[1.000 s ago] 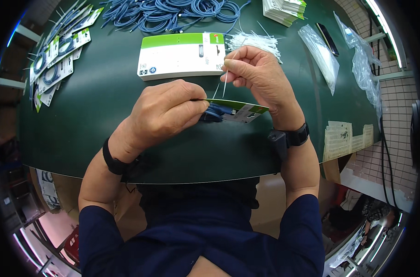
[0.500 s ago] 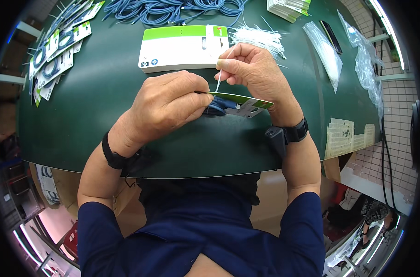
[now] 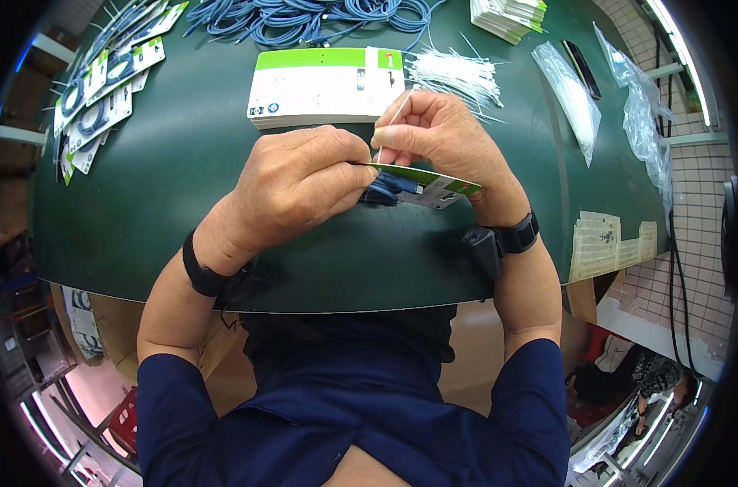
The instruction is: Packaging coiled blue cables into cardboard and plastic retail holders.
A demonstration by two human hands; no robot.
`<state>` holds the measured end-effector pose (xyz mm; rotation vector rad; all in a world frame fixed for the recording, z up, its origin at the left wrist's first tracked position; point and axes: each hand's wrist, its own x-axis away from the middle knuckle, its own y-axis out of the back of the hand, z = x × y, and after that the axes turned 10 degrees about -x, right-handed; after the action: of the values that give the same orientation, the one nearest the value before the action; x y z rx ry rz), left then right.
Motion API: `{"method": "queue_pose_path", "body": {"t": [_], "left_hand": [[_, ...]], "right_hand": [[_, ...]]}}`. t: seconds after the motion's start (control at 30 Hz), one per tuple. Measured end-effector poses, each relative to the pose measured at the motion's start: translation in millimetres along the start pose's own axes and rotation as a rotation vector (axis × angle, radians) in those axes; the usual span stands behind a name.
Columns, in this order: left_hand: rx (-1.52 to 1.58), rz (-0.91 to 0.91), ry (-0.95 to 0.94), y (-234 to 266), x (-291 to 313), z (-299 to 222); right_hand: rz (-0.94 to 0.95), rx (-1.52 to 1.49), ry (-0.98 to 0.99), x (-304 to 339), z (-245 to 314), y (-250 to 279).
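Note:
My left hand (image 3: 308, 174) is closed on the near-left end of a green-and-white packaging card (image 3: 438, 179), which is tilted over the table's front part. A coiled blue cable (image 3: 389, 185) lies against the underside of that card, partly hidden by my left fingers. Above the card, my right hand (image 3: 438, 130) pinches a thin white cable tie (image 3: 401, 108) between thumb and fingers. The tie's lower end meets the card's upper edge beside my left fingertips. Whether it passes through a hole there is hidden.
Beyond my hands lies a stack of packaging cards (image 3: 324, 85), with a heap of white cable ties (image 3: 458, 77) to its right. Blue cables (image 3: 296, 20) cover the far edge. Finished-looking carded cables (image 3: 101, 118) pile up at left. A plastic bag (image 3: 572, 97) and a phone (image 3: 580, 69) lie right.
My right hand has come down toward the card, its grip now lower on the cable tie, so more of the tie sticks up above my fingers. My left hand has barely moved.

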<state>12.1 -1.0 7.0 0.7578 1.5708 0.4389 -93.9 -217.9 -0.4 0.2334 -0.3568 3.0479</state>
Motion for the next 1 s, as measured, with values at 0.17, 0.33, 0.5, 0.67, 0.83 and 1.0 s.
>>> {"method": "queue_pose_path", "body": {"t": [0.17,0.33,0.5,0.67,0.83,1.0], "left_hand": [[-0.006,-0.003,-0.004,-1.3,-1.9,-0.2],[-0.01,-0.009,0.01,0.5,2.3,1.2],[-0.012,0.011,0.004,-0.8,1.6,2.0],[0.031,0.0,0.021,-2.5,3.3,3.1],[0.039,-0.006,0.03,-2.4,3.9,3.7],[0.032,0.006,0.028,-1.9,3.5,3.7]], "right_hand": [[-0.08,-0.155,-0.045,0.9,0.1,3.4],[-0.067,-0.074,-0.078,2.5,5.2,-3.3],[-0.01,-0.025,-0.098,-0.7,-5.1,-1.3],[0.0,0.007,-0.084,-1.9,-6.3,-2.7],[0.005,0.025,-0.049,-0.8,-3.1,-2.6],[-0.044,-0.121,-0.053,1.3,2.3,-3.5]]}}
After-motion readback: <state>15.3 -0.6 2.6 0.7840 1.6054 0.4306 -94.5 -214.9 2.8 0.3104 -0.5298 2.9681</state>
